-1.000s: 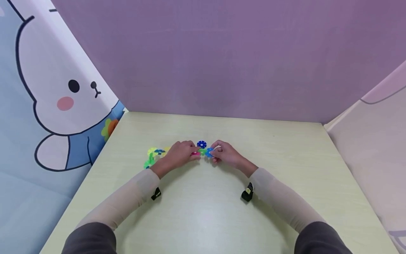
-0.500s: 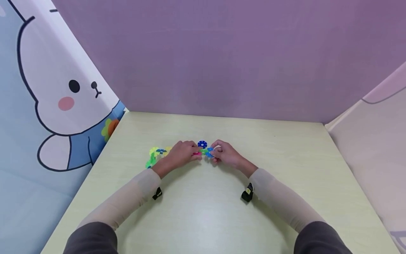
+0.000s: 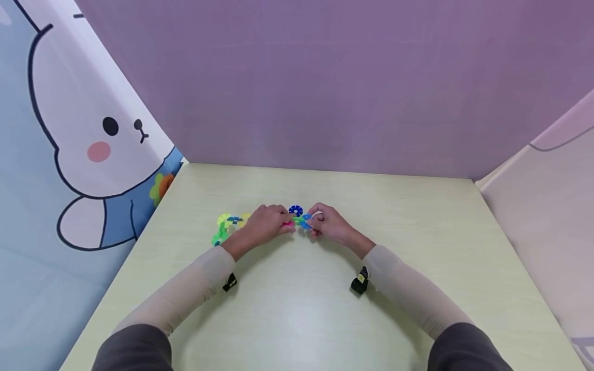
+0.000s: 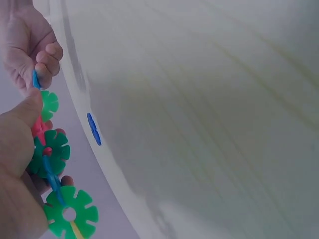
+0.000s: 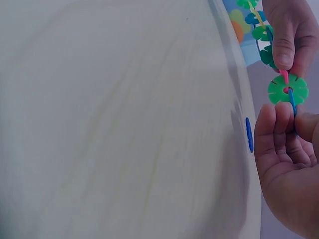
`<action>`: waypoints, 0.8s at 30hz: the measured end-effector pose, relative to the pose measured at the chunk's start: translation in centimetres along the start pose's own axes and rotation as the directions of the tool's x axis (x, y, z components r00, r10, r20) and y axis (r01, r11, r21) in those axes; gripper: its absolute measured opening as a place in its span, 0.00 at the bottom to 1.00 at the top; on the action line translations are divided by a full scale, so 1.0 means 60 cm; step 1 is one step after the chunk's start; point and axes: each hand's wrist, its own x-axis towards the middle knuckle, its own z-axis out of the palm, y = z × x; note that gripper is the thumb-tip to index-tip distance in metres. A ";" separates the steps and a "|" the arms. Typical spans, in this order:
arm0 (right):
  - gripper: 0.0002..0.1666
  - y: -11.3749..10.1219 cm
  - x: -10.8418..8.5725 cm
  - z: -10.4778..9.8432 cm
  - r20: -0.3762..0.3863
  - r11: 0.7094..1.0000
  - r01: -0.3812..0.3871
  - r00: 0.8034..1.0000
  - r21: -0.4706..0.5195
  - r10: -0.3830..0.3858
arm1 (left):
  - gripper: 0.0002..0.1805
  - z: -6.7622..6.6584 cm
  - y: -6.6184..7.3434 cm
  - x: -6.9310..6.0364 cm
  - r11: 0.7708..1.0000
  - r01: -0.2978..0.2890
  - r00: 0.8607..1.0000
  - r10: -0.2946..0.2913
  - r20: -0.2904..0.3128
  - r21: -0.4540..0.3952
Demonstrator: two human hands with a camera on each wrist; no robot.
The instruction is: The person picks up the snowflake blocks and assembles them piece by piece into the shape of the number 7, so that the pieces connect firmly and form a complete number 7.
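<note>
A chain of slotted plastic snowflake discs in green, yellow, blue and pink (image 3: 221, 230) runs from the left towards the middle of the table. My left hand (image 3: 265, 224) grips it near its right end, thumb and fingers around a pink disc (image 4: 39, 130). Beyond that, a green disc (image 5: 277, 92) is joined to the pink one. My right hand (image 3: 333, 225) pinches a blue disc (image 5: 292, 102) between thumb and fingers, its edge at the green disc's slots. How deep the two interlock I cannot tell. Part of the chain is hidden under my left hand.
A single dark blue disc (image 3: 295, 211) lies on the pale table (image 3: 297, 309) just behind the hands. A purple panel (image 3: 325, 93) stands at the table's back edge. Printed cloth (image 3: 83, 216) hangs along the left side.
</note>
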 end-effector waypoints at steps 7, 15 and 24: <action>0.11 -0.008 -0.004 -0.001 0.048 0.996 0.037 0.998 -0.081 -0.033 | 0.24 -0.002 -0.006 -0.006 0.999 0.013 1.000 -0.013 0.022 -0.029; 0.12 -0.011 0.002 -0.008 0.048 0.980 0.040 0.998 -0.195 -0.031 | 0.22 -0.005 -0.011 -0.009 1.000 0.007 1.000 -0.007 0.012 -0.007; 0.14 -0.009 0.008 -0.011 -0.004 0.968 0.013 1.000 -0.251 -0.014 | 0.23 -0.001 -0.015 -0.020 1.000 0.006 1.000 -0.006 0.027 -0.007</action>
